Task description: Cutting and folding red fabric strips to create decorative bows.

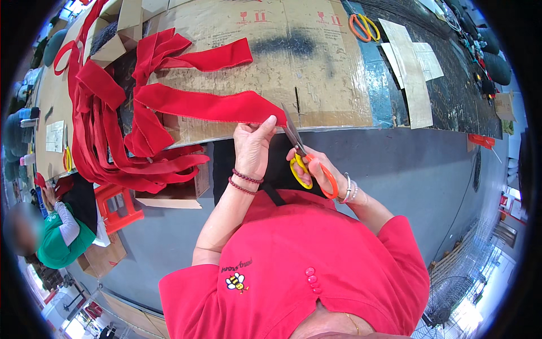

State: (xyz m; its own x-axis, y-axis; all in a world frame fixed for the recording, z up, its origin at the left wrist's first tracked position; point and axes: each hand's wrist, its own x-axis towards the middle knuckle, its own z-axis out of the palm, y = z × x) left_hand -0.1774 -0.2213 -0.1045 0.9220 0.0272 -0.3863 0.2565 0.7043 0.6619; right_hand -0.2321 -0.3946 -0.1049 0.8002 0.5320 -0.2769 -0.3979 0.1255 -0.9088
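Note:
My left hand (253, 148) pinches the slanted end of a wide red ribbon (209, 105) between thumb and fingers at the table's front edge. The ribbon runs left to a red bow with several loops (152, 56). In my right hand (323, 168) is a pair of scissors (292, 131) with one orange and one yellow handle. Their blades point up and away, right beside the ribbon's end. Whether the blades touch the ribbon I cannot tell. A thick bundle of red ribbons (101, 135) hangs over the table edge at the left.
Flattened cardboard (220, 28) covers the worktable. Another pair of scissors (364, 28) lies at the back right, near crossed pale card strips (409, 68). An orange stool (116, 209) and an open cardboard box (175, 195) are below left. A person in green (65, 237) works there.

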